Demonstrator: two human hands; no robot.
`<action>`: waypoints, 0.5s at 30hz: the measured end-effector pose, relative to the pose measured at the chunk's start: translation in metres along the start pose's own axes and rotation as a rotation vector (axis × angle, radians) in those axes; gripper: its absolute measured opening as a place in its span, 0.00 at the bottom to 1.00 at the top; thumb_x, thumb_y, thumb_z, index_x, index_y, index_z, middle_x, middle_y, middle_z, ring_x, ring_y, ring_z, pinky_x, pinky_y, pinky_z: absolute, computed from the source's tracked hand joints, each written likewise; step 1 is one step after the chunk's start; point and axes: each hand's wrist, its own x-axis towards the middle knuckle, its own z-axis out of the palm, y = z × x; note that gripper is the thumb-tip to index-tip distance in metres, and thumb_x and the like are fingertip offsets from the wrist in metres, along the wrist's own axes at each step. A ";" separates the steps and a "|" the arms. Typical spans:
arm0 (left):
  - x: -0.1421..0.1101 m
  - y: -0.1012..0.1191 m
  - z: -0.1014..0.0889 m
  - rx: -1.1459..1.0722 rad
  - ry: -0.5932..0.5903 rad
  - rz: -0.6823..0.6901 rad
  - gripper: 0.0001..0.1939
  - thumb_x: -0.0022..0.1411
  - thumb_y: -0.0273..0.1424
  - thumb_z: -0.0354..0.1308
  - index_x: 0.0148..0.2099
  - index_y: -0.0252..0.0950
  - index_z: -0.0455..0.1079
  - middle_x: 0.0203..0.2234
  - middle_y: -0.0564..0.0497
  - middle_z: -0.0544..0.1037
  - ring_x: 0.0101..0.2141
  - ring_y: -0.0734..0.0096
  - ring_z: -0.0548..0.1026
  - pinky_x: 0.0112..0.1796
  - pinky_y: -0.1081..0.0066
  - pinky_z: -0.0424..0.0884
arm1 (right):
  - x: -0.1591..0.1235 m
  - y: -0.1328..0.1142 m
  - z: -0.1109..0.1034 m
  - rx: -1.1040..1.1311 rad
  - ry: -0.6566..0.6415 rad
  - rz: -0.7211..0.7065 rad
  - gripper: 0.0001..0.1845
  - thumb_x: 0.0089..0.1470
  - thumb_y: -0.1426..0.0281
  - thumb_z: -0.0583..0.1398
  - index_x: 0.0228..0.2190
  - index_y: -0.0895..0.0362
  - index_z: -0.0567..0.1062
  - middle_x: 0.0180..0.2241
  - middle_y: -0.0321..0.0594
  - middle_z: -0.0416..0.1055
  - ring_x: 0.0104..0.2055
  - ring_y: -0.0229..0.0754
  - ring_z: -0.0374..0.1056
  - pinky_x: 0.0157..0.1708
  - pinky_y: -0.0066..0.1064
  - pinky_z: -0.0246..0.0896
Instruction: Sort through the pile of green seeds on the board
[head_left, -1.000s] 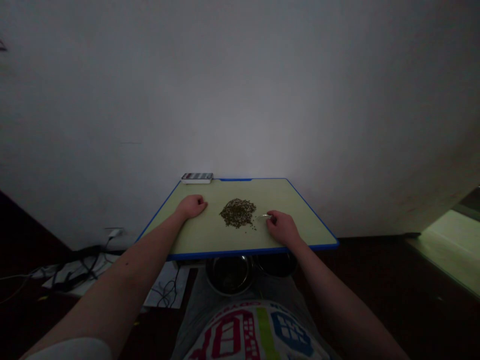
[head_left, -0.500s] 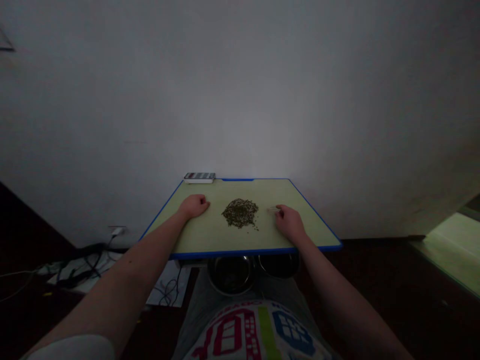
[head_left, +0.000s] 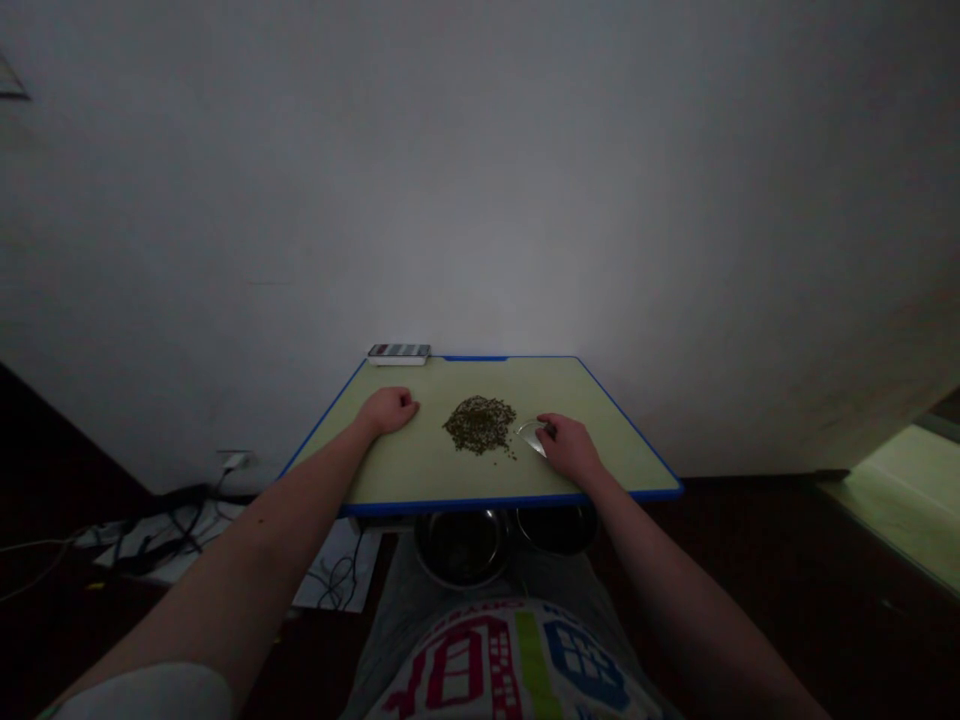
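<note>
A loose pile of small brownish grains (head_left: 480, 425), perhaps seeds or beans, lies mid-board on the pale table (head_left: 420, 475) with a blue rim. To its left my left hand (head_left: 388, 410) rests on the surface, fingers curled in; whether anything is in them is hidden. My right hand (head_left: 574, 447) is closed on a thin, shiny, round-edged piece (head_left: 532, 437), part of which the fingers cover. That piece is tilted, its curved edge close to the right side of the pile. A few stray grains lie at the pile's lower right.
A white, flat device with dark and grey rows (head_left: 399, 355) sits at the table's back left corner, near the wall. Below the front edge, over my lap, are two metal bowls (head_left: 461, 578). Cables (head_left: 337, 580) and white sheets lie on the dark floor at left.
My right hand has turned and shifted slightly left, bringing the shiny piece nearer the pile and showing its broad face. My left hand stays in place.
</note>
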 end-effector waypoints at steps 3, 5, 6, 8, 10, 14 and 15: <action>0.000 0.001 -0.001 -0.003 -0.002 -0.004 0.18 0.54 0.45 0.47 0.28 0.38 0.69 0.25 0.48 0.75 0.28 0.67 0.71 0.27 0.70 0.60 | 0.002 -0.003 -0.001 -0.006 -0.017 0.005 0.18 0.54 0.68 0.55 0.45 0.60 0.74 0.35 0.44 0.76 0.37 0.41 0.70 0.41 0.29 0.59; 0.000 0.001 -0.001 -0.003 0.001 -0.006 0.18 0.54 0.45 0.47 0.28 0.37 0.69 0.25 0.48 0.76 0.28 0.66 0.71 0.27 0.70 0.60 | 0.003 -0.005 -0.001 -0.017 -0.018 0.010 0.18 0.54 0.69 0.55 0.45 0.60 0.74 0.35 0.44 0.76 0.37 0.41 0.70 0.41 0.29 0.59; 0.000 0.001 -0.001 -0.003 0.001 -0.006 0.18 0.54 0.45 0.47 0.28 0.37 0.69 0.26 0.48 0.76 0.28 0.66 0.71 0.28 0.70 0.60 | 0.003 -0.007 0.000 -0.026 -0.018 0.010 0.18 0.54 0.69 0.55 0.45 0.60 0.73 0.35 0.44 0.76 0.37 0.41 0.69 0.41 0.29 0.59; 0.000 0.000 0.000 -0.004 -0.005 -0.010 0.18 0.54 0.45 0.48 0.28 0.37 0.69 0.26 0.48 0.76 0.28 0.66 0.71 0.28 0.70 0.61 | 0.004 -0.009 0.001 -0.047 -0.020 0.006 0.19 0.54 0.69 0.54 0.46 0.61 0.73 0.36 0.45 0.76 0.38 0.42 0.69 0.42 0.30 0.59; 0.001 -0.001 0.000 -0.002 -0.009 -0.011 0.18 0.54 0.45 0.48 0.28 0.37 0.69 0.26 0.47 0.76 0.28 0.66 0.71 0.28 0.70 0.61 | 0.006 -0.009 0.001 -0.077 -0.009 0.018 0.19 0.54 0.69 0.54 0.46 0.61 0.73 0.36 0.46 0.75 0.38 0.43 0.69 0.42 0.31 0.59; 0.001 -0.001 0.001 0.007 -0.008 0.004 0.18 0.54 0.45 0.47 0.29 0.37 0.70 0.26 0.48 0.76 0.28 0.66 0.71 0.28 0.70 0.61 | 0.007 -0.002 -0.002 -0.157 0.040 0.087 0.18 0.54 0.69 0.53 0.44 0.61 0.74 0.36 0.49 0.75 0.39 0.45 0.70 0.41 0.32 0.59; 0.001 -0.001 0.001 0.007 -0.008 0.004 0.18 0.54 0.45 0.47 0.29 0.37 0.70 0.26 0.48 0.76 0.28 0.66 0.71 0.28 0.70 0.61 | 0.007 0.001 -0.004 -0.173 0.053 0.104 0.18 0.54 0.69 0.53 0.44 0.61 0.74 0.37 0.49 0.75 0.39 0.46 0.70 0.41 0.33 0.59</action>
